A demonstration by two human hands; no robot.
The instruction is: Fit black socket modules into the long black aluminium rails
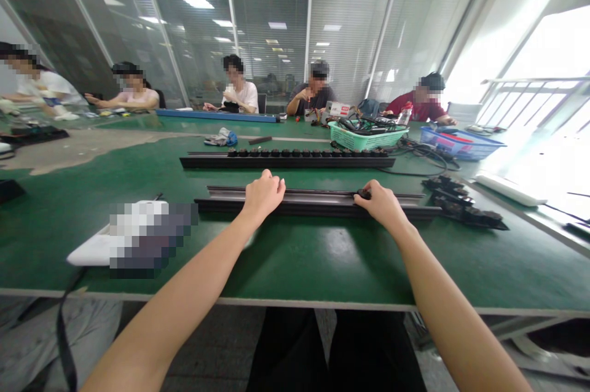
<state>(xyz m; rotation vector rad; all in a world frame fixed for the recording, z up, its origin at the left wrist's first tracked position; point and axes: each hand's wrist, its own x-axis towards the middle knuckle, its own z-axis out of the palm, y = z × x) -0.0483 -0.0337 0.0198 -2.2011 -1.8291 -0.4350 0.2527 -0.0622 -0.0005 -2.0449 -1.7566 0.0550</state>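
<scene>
A long dark metal rail (318, 200) lies across the green table (295, 263) in front of me. My left hand (263, 194) rests on its left part with fingers curled over the rail. My right hand (380, 201) sits on the rail's right part, fingertips on a small black part (364, 194) in the rail's channel. A second black rail (286, 161) lies farther back, with several black socket pieces set along it.
Loose black socket pieces (461, 204) lie at the right. A green basket (366, 136) of cables and a blue basket (461, 143) stand behind. A white object (94, 250) lies at my left. Several people sit along the table's far side.
</scene>
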